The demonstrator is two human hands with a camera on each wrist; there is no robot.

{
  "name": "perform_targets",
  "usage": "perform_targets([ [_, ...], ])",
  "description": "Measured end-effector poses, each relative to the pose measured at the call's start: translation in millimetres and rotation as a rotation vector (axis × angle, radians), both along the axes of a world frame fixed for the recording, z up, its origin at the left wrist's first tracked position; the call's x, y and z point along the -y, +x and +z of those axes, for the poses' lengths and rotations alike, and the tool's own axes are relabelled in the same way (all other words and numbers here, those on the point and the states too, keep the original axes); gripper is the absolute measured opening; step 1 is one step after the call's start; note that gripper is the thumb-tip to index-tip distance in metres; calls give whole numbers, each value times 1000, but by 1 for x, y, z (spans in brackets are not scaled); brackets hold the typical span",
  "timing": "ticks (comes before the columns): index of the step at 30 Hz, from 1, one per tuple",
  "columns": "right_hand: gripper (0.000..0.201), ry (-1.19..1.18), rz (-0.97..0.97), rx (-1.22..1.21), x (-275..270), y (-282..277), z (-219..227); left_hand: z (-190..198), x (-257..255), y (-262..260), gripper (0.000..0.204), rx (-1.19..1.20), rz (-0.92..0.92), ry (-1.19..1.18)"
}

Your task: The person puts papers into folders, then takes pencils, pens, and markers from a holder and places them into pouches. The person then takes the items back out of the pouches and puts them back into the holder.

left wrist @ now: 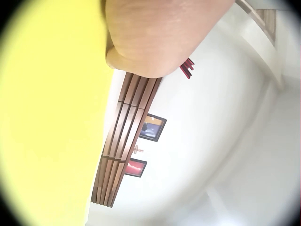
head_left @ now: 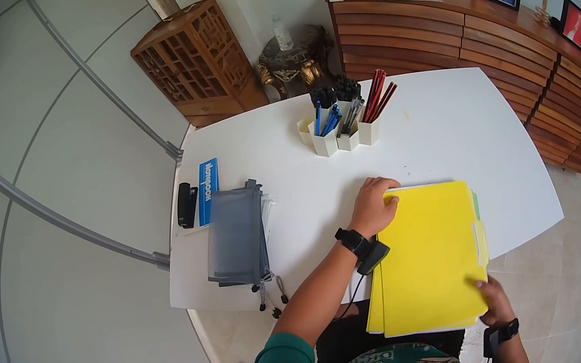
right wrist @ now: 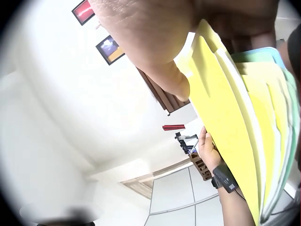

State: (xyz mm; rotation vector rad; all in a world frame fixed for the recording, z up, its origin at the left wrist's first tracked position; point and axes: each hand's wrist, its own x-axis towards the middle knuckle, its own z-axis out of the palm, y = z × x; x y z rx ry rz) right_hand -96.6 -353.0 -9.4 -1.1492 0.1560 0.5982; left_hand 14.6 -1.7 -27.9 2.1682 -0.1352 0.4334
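A stack of yellow file folders (head_left: 430, 258), with white papers and a green edge showing at its side, lies at the front of the white table and overhangs its near edge. My left hand (head_left: 375, 206) grips the stack's far left corner, thumb on the top folder. At the near right corner, my right hand (head_left: 496, 303) holds the stack with its thumb above. The right wrist view shows the layered folders (right wrist: 225, 108) fanned slightly apart at the edge, the fingers partly hidden beneath them.
Grey zip pouches (head_left: 235, 235) lie on the left, beside a blue notepad box (head_left: 207, 186) and a black stapler (head_left: 187, 205). White pen holders (head_left: 326, 144) with pens and red pencils (head_left: 377, 97) stand at the back. Behind is a wooden dresser (head_left: 402, 26).
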Motion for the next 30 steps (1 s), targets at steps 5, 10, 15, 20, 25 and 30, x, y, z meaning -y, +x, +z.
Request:
perform_targets([
  [5,64,8,164,-212,-13,-11,-4,3,15,-12,29,-6,-77,71],
  [10,53,-12,107,-111,-16,-18,-3,-5,10,-12,36,-35,-50,-166],
  [15,41,-84,102,39,-3,-4,-1,11,11,-55,62,-186,-4,-483],
  [20,40,-150,167,181,6,21,18,33,34,-121,71,-538,-124,-954],
  [25,48,-153,224,430,-9,59,41,61,54,-129,56,-158,82,-664],
  [30,52,-194,139,540,-26,92,51,92,60,-123,51,158,54,-728],
])
